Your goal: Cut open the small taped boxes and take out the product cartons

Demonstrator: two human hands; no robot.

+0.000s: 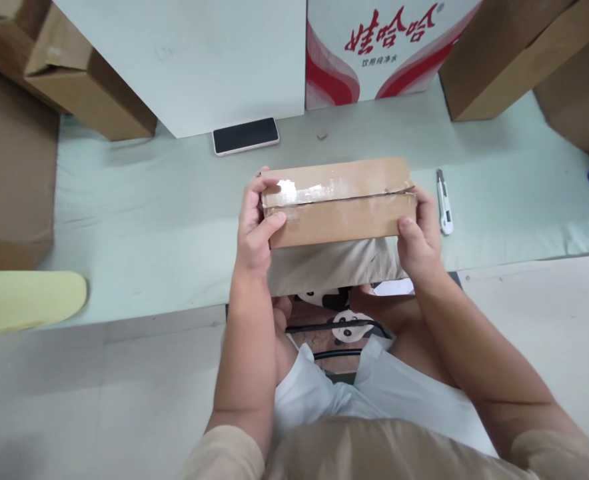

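A small brown cardboard box (338, 203), sealed along its top seam with shiny clear tape, is held in front of me above the pale green mat (139, 220). My left hand (255, 227) grips its left end, thumb across the near face. At the opposite end my right hand (419, 237) clasps the box, thumb on the lower corner. A white utility knife (443, 203) lies on the mat just right of my right hand, untouched.
A phone (245, 135) lies face up behind the box, against a white panel (189, 60). A red-and-white printed carton (374, 47) stands at the back. Brown cartons (514, 53) crowd the right, and others (9, 167) the left. A yellow pad (24, 300) lies at the left edge.
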